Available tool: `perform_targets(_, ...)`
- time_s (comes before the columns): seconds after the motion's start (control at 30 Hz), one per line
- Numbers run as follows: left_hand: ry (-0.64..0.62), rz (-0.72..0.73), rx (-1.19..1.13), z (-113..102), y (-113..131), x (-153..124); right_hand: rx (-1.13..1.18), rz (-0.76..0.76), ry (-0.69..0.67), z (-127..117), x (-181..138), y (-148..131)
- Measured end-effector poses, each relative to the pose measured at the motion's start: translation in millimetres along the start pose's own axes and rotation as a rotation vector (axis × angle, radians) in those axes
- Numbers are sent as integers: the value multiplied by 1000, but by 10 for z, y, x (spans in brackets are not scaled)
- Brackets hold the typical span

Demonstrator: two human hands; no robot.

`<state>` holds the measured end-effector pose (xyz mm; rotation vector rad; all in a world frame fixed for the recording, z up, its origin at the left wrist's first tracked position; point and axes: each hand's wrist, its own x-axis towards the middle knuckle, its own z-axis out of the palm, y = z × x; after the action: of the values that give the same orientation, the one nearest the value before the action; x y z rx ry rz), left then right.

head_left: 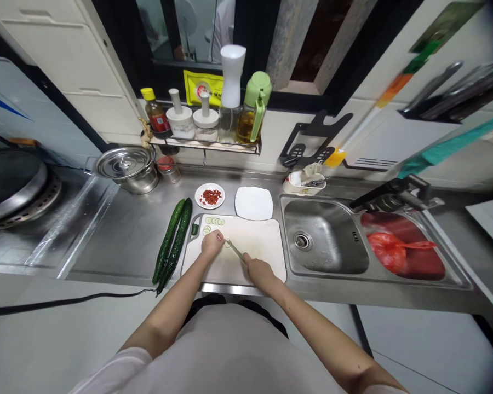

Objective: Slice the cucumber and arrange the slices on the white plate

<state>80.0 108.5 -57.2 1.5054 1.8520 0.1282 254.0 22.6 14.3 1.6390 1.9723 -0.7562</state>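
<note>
My right hand (263, 273) is wrapped round the handle of a knife (237, 253), its blade pointing up and left over a white cutting board (267, 241). Close to the blade's tip, my left hand (212, 243) has its fingers curled and pressed together; whatever they grip is hidden. A thin pale ring, apparently a cucumber slice (228, 243), shows between those fingertips and the knife. Several cucumber slices (215, 221) lie in a row at the board's upper left. A short cucumber end (194, 229) rests near the handle slot. Two whole cucumbers (173, 241) lie left of the board.
Behind the board stand a small plate of chopped red pieces (210, 196) and a white square plate (253, 202). To the right is a steel sink (328, 257) with a red bag (388, 251) in its second basin. A lidded pot (127, 169) stands left, below a condiment shelf (209, 144).
</note>
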Motion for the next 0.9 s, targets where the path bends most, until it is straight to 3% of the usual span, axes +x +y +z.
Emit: perform_targets(0.9,7,-7,2,33,-32,38,-28,1,21,5,5,-21)
